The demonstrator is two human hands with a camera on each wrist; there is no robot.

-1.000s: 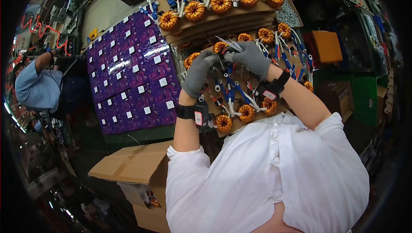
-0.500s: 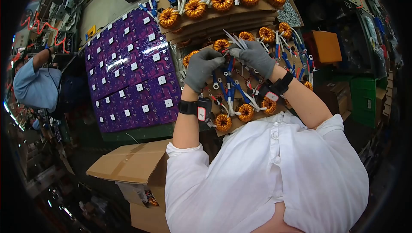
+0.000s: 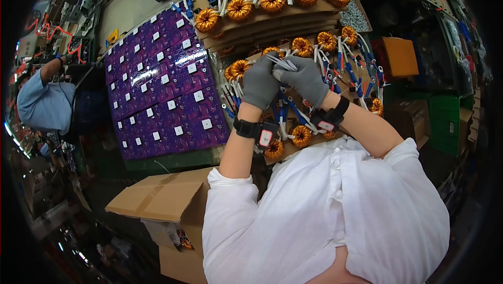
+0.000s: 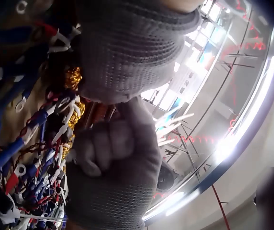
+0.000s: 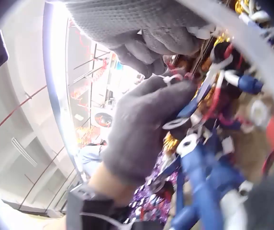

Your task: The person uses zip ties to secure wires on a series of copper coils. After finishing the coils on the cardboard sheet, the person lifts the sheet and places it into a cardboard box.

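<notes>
Both hands wear grey gloves and meet over a cardboard sheet of copper-wound ring coils. The right hand (image 3: 305, 81) grips a small bunch of thin white cable ties (image 3: 282, 63), whose ends stick out past its fingers in the left wrist view. Close against it, the left hand (image 3: 261, 82) has its fingers curled; in the right wrist view it pinches red and white wires (image 5: 176, 76) between thumb and fingers. Below those fingers run blue-sleeved leads (image 5: 199, 172) with metal ring terminals. A coil (image 3: 240, 68) lies just left of the left hand. The gloves hide most of the pinched spot.
More coils (image 3: 272, 1) with leads lie on stacked cardboard (image 3: 272, 26) behind the hands. Purple printed sheets (image 3: 157, 82) with white squares cover the table at left. An open carton (image 3: 152, 197) stands front left, an orange box (image 3: 400, 56) right. Another person (image 3: 47, 101) is far left.
The left hand has moved right to meet the right hand. The right hand has come slightly down and left, and the cable ties now sit lower, across the gap between the hands.
</notes>
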